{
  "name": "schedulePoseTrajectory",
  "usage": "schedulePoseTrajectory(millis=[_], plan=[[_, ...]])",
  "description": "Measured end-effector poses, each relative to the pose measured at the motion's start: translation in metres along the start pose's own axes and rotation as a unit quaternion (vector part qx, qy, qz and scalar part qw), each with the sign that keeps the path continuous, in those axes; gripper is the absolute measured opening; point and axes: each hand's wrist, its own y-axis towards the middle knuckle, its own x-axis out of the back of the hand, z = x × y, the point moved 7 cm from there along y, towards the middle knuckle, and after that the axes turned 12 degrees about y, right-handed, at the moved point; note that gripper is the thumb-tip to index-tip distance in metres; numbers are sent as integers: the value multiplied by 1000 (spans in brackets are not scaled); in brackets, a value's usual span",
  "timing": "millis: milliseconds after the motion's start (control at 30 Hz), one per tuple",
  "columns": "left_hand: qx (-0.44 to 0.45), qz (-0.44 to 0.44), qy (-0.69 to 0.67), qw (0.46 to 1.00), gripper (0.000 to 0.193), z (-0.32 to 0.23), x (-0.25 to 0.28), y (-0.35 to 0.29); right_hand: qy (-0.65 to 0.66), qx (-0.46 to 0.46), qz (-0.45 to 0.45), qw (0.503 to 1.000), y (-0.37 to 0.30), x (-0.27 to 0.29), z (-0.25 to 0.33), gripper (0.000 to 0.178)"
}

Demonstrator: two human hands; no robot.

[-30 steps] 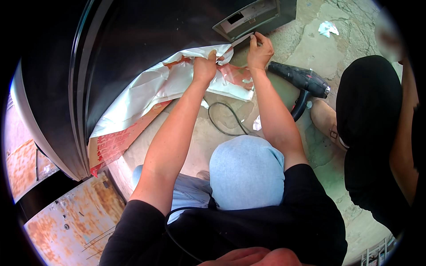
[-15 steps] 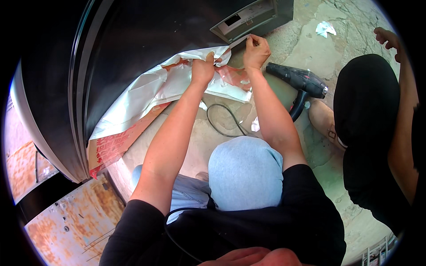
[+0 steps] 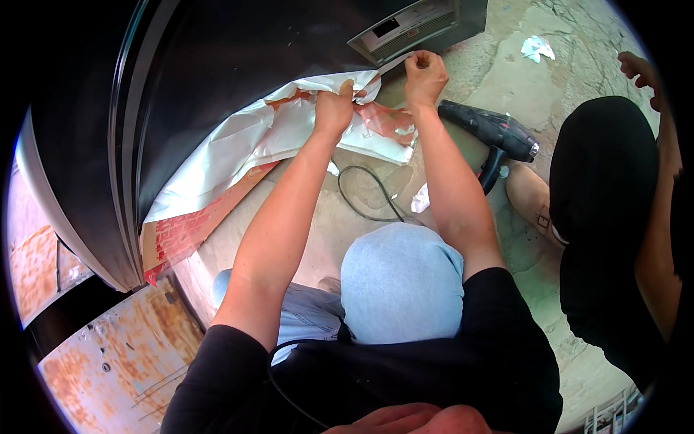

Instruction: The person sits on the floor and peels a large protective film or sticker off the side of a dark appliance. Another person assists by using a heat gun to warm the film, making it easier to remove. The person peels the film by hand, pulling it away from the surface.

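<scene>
A crumpled white sheet point(image 3: 217, 163) with torn reddish patches runs along the lower edge of a large black glossy appliance point(image 3: 238, 58). My left hand point(image 3: 335, 108) is closed on the sheet's upper edge, its thumb pointing up. To the right, my right hand point(image 3: 426, 78) is pinched beside the appliance's bottom corner, just below a grey recessed panel point(image 3: 405, 32). A thin pale strip leads from the sheet's end toward those fingertips. What lies between them is too small to make out.
A black hair dryer point(image 3: 488, 129) lies on the concrete floor right of my right forearm, near a cable loop point(image 3: 369, 173). Another person's dark-clothed leg point(image 3: 603, 173) and hand point(image 3: 640, 71) are at the right. Printed cardboard point(image 3: 188, 235) sits under the sheet; rusty metal point(image 3: 123, 354) is lower left.
The view has shifted slightly. My right hand stays pinched near the corner, its fingers turned a little, and my left hand keeps its hold on the sheet.
</scene>
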Motion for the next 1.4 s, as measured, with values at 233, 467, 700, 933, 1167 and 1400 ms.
schedulePoseTrajectory(millis=[233,467,700,933,1167,1400], plan=[[0,-30,-23,999,28,3,0,0,-53,13,8,998,4,-7,0,13],[2,-4,33,999,29,4,2,4,60,-41,-12,997,-2,4,-14,11],[-17,-26,-4,1000,28,6,2,2,96,-70,26,993,-3,7,-22,14],[8,-11,-24,1000,28,4,0,2,125,-85,33,988,-3,4,-27,12],[16,-19,-18,1000,28,7,1,2,23,0,3,1000,-9,5,-3,10],[43,6,5,999,32,5,0,1,-37,-10,-2,999,-2,1,-6,10]])
